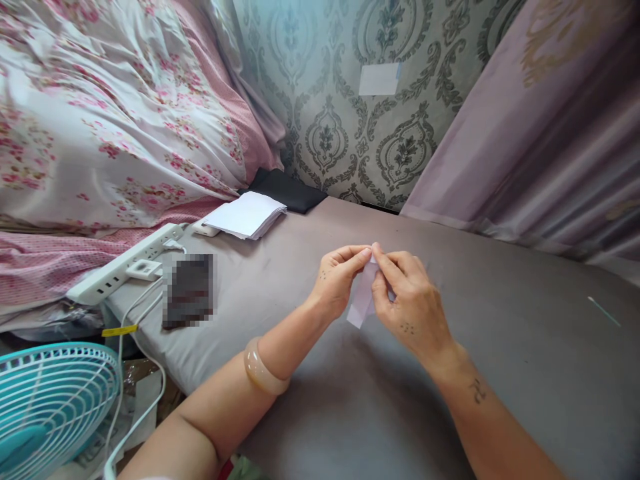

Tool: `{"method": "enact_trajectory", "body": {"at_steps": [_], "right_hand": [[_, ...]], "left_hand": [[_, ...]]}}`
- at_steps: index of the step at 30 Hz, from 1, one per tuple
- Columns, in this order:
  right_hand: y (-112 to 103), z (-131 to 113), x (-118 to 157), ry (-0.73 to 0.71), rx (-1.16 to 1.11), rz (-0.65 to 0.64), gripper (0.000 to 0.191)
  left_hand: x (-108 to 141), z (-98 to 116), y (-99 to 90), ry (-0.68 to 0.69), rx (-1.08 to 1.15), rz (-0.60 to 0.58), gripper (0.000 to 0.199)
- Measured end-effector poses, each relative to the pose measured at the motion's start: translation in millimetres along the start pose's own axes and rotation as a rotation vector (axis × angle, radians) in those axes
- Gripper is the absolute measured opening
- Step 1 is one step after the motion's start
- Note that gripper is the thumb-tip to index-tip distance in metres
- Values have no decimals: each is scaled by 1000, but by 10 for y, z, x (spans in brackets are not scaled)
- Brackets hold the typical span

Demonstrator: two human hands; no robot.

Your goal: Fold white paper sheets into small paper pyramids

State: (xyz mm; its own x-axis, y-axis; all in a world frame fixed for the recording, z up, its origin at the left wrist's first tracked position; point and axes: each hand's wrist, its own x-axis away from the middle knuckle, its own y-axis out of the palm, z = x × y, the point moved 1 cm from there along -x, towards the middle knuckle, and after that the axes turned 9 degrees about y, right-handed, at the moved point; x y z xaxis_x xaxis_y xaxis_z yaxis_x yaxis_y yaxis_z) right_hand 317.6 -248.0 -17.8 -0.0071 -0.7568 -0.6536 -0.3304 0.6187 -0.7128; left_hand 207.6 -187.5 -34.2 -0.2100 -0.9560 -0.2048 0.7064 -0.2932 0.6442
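A folded piece of white paper (361, 300) hangs between my two hands, above the grey cloth surface (310, 393). My left hand (337, 277) pinches its top edge between thumb and fingers. My right hand (413, 300) grips the same top part from the right, its fingertips touching those of my left hand. Part of the paper is hidden behind my right fingers. A pale bangle (263, 367) sits on my left forearm.
A stack of white paper (247, 215) lies at the back left, beside a black item (290, 190). Nearer on the left are a power strip (125, 263) with cables, a blurred dark object (189, 291) and a blue fan (55, 407). A thin stick (605, 311) lies far right.
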Motion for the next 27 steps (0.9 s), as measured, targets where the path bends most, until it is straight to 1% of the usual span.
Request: {"method": "enact_trajectory", "body": {"at_steps": [3, 5, 7, 9, 11, 14, 16, 17, 19, 23, 27], "right_hand": [[-4, -5, 8, -15, 95, -30, 52], [-14, 1, 4, -4, 118, -53, 51], [-33, 22, -14, 38, 62, -83, 50], [-58, 59, -46, 108, -98, -125, 48], [-78, 107, -87, 233, -345, -164, 41], [-81, 173, -133, 551, -711, -171, 30], [-66, 191, -142, 727, -852, -172, 30], [-57, 191, -143, 769, -889, -187, 31], [-39, 185, -138, 794, -918, -209, 32], [0, 206, -120, 797, -934, -216, 29], [50, 266, -101, 793, -967, -255, 32]], "left_hand": [[-17, -2, -5, -42, 10, -16, 20], [-36, -12, -13, -71, 30, -35, 21], [-56, -27, -23, -104, 54, -39, 22], [-73, -41, -35, -122, 57, -26, 22], [-81, -53, -46, -114, 42, 3, 22], [-78, -67, -52, -104, 21, 46, 23], [-67, -73, -46, -109, 15, 54, 24], [-59, -74, -39, -111, 12, 54, 24], [-42, -75, -22, -115, 7, 51, 24], [-11, -68, 10, -110, -3, 37, 23], [3, -58, 7, -100, -44, -8, 24]]}}
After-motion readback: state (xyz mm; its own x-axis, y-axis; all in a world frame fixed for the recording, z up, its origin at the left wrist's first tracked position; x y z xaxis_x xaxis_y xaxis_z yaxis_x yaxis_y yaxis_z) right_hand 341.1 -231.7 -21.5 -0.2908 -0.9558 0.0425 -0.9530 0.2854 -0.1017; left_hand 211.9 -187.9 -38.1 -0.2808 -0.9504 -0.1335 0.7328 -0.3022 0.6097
